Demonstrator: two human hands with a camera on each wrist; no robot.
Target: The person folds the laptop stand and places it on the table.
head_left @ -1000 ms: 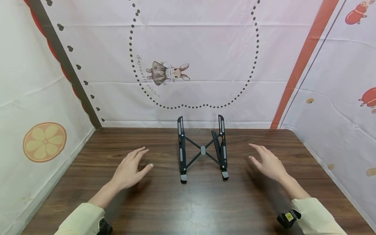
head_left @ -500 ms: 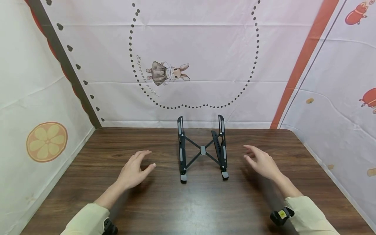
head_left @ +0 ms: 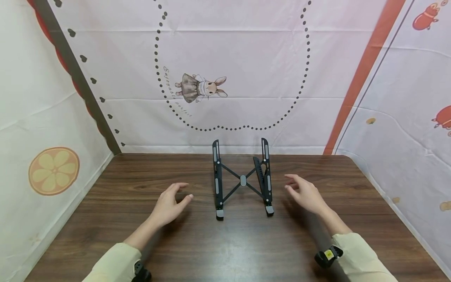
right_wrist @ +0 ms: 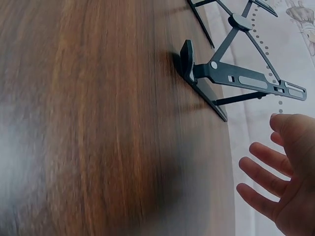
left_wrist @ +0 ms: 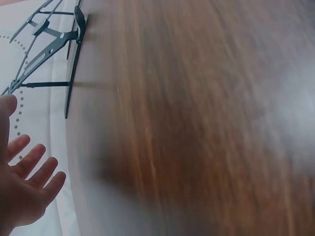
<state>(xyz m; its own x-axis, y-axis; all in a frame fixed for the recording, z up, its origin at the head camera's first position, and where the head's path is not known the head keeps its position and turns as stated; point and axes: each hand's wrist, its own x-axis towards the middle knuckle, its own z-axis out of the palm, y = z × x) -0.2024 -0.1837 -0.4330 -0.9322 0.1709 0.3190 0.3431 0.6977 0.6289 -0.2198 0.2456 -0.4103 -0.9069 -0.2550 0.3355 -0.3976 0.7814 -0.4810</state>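
A black folding laptop stand (head_left: 243, 180) stands opened out on the table, its two side rails joined by crossed bars with a grey hub. Grey pads line the rails, and small lips turn up at the front ends. To the left of it my left hand (head_left: 168, 205) hovers over the wood, fingers loosely bent, thumb apart, holding nothing. My right hand (head_left: 304, 194) is in the air on the other side, palm turned inward, also holding nothing. The left wrist view shows the stand (left_wrist: 49, 49) beyond the thumb; in the right wrist view its raised rail (right_wrist: 246, 78) slopes above the fingers.
The dark wood-grain table (head_left: 229, 250) reaches back to a white printed cloth (head_left: 246, 58) hung behind it. Similar cloth walls (head_left: 46, 117) close in both sides. Black wrist cameras (head_left: 327, 256) sit at the sleeve cuffs.
Both hands have moved inward toward the stand, the left hand to the right and the right hand to the left. Their fingers have bent slightly more. The stand has stayed put.
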